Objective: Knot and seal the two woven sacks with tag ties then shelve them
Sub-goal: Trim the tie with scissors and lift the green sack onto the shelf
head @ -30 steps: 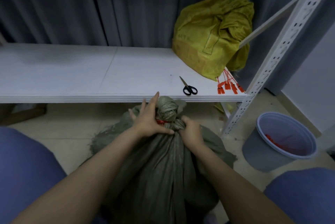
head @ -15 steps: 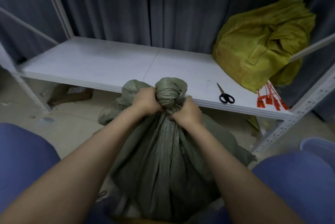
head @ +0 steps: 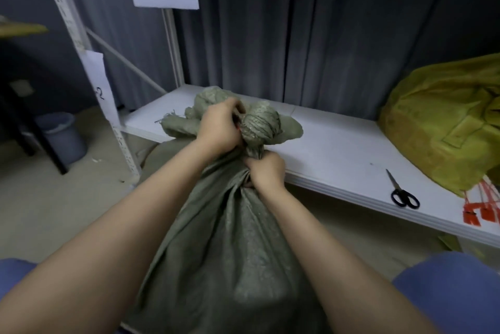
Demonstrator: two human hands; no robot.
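A grey-green woven sack (head: 230, 247) hangs in front of me, its knotted top (head: 261, 124) raised over the front edge of the white shelf (head: 338, 160). My left hand (head: 220, 130) grips the gathered neck beside the knot, where a bit of red tie shows. My right hand (head: 266, 171) clutches the neck just below the knot. A yellow woven sack (head: 443, 122) lies on the shelf at the right, with red tag ties (head: 484, 209) beside its lower edge.
Black scissors (head: 403, 193) lie on the shelf near its front edge. The rack's white upright (head: 89, 68) stands at the left with a paper label on it. A grey bucket (head: 63, 136) sits on the floor beyond. Dark curtains hang behind.
Both hands have lifted the grey-green sack upward and forward, so its knot now sits above the shelf edge. The view has swung left and up; the yellow sack has slid to the right.
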